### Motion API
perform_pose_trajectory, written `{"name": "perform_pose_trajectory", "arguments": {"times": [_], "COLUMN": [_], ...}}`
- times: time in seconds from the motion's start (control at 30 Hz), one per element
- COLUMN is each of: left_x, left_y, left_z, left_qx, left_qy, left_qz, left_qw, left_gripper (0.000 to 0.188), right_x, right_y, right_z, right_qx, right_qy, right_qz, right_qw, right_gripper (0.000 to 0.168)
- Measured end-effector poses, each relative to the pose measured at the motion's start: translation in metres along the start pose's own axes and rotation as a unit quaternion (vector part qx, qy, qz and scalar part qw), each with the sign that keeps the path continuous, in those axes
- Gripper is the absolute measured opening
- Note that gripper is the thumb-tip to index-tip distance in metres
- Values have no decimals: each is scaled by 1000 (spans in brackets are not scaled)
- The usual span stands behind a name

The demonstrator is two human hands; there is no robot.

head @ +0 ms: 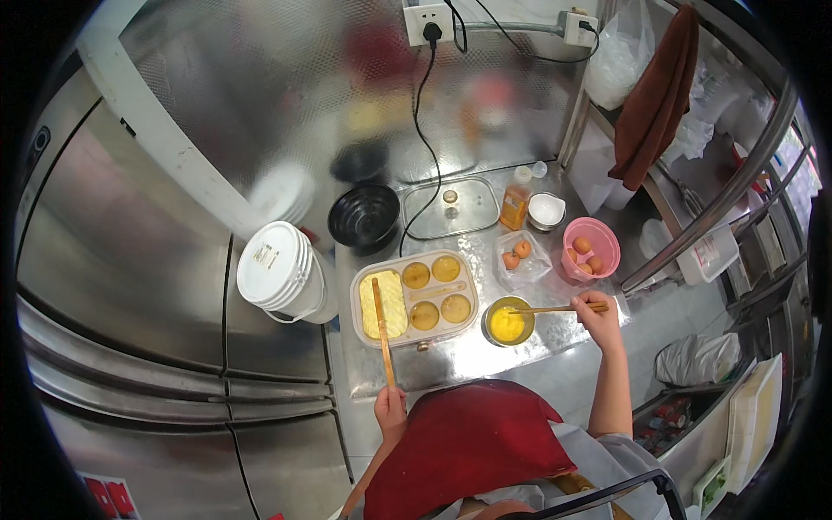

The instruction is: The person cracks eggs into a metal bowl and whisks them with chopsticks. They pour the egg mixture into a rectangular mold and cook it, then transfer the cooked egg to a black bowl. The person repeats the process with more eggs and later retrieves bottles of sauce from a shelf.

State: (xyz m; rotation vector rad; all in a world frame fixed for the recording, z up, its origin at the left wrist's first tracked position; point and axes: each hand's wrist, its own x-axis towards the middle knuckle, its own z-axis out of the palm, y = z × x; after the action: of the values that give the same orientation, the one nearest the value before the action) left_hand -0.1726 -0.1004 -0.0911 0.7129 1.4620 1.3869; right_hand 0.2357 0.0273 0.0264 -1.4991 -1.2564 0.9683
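My left hand (391,409) grips the end of a flat wooden spatula (383,338). Its far part lies over pale yellow egg (391,296) in the rectangular section of an electric cooking pan (416,341). To the right of the egg, the pan has several round wells, each with a yellowish brown surface, and a narrow slot between them. My right hand (597,320) holds wooden chopsticks (559,309), whose tips reach into a metal bowl (530,331) of beaten egg (506,324).
Behind stand a black bowl (364,218), a metal lid (429,218), an oil bottle (515,205) and a small white bowl (546,211). Eggshells (511,260) lie on a plastic bag (530,276) near a pink basin (591,231) of eggs. A white bucket (305,286) is left; a black cord (429,156) crosses the lid.
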Motion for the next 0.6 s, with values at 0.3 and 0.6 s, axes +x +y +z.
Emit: {"name": "perform_pose_trajectory", "arguments": {"times": [0.3,0.6], "left_x": [-5,-5], "left_y": [5,-1], "left_z": [1,-2], "left_qx": [-25,-6], "left_qy": [5,11], "left_qz": [-16,-10], "left_qw": [1000,1000], "left_gripper": [30,30], "right_x": [1,5], "right_y": [-6,2], "right_z": [10,21], "right_qx": [7,-55], "right_qy": [-20,-35], "right_qz": [61,-26], "right_qw": [998,998], "right_gripper": [24,19]}}
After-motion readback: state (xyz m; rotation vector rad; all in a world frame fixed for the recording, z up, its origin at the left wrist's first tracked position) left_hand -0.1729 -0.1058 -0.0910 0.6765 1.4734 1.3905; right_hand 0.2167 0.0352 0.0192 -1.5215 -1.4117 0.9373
